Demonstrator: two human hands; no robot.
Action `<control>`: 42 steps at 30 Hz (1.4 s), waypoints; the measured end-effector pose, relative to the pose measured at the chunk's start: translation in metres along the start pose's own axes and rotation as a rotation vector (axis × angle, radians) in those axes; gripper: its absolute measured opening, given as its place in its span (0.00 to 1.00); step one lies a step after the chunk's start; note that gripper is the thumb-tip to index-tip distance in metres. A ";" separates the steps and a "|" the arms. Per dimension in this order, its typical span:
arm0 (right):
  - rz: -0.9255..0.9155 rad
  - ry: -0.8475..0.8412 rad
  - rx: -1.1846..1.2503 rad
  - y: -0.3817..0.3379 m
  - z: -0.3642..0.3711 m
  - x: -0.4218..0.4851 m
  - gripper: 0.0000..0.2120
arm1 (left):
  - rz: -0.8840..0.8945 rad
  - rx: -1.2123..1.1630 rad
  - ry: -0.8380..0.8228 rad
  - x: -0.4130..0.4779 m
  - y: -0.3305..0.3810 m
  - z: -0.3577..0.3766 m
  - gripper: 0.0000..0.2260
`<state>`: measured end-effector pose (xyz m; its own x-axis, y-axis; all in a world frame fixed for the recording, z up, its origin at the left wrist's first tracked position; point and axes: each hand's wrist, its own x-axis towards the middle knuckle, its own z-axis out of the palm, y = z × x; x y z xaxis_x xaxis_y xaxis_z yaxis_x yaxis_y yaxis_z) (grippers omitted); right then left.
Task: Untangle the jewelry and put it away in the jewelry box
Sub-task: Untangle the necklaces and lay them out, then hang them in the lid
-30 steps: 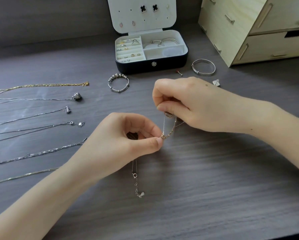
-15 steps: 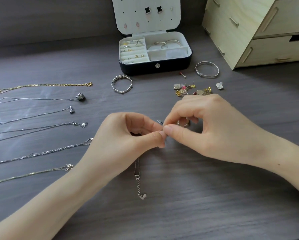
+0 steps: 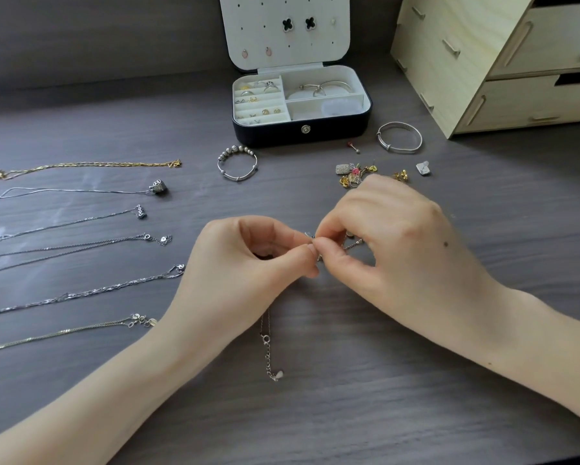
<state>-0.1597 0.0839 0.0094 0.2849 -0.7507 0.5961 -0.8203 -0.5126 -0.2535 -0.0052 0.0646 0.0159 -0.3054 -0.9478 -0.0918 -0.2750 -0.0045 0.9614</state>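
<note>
By the look of it the task is roughly half done: six necklaces [image 3: 80, 293] lie straightened at 9 o'clock, the open box [image 3: 302, 132] at 12 o'clock is part-filled, and the left hand [image 3: 248, 263] and right hand [image 3: 392, 243] both pinch an apparently tangled chain [image 3: 268, 340] at centre, with a charm pile [image 3: 355, 172] waiting at 1 o'clock.

Your left hand [image 3: 245, 263] and right hand [image 3: 389, 243] meet fingertip to fingertip mid-table, both pinching a silver chain [image 3: 267, 350]. Its clasp end trails on the wood below your left hand. Six necklaces [image 3: 80, 293] lie in rows far left. Jewelry box [image 3: 302, 132] is open at the back, with a beaded bangle [image 3: 237, 162] and plain bangle [image 3: 399, 137] in front. Earring pile [image 3: 352, 174] sits just beyond your right hand.
</note>
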 end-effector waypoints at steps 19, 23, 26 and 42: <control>0.571 -0.168 0.539 -0.006 -0.002 0.000 0.07 | 0.227 0.257 0.111 -0.002 -0.003 -0.002 0.05; 0.574 -0.187 0.640 -0.001 -0.005 0.002 0.07 | 0.236 0.272 0.013 0.000 -0.004 -0.005 0.03; 0.530 -0.191 0.629 0.000 -0.008 0.004 0.07 | 0.231 0.257 -0.016 0.001 -0.005 -0.006 0.03; 0.459 -0.268 0.606 0.002 -0.016 0.005 0.07 | 0.221 0.118 -0.089 0.002 -0.004 -0.011 0.04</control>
<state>-0.1680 0.0860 0.0243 0.1574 -0.9763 0.1485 -0.4944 -0.2080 -0.8440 0.0051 0.0589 0.0151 -0.4477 -0.8897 0.0896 -0.2952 0.2416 0.9244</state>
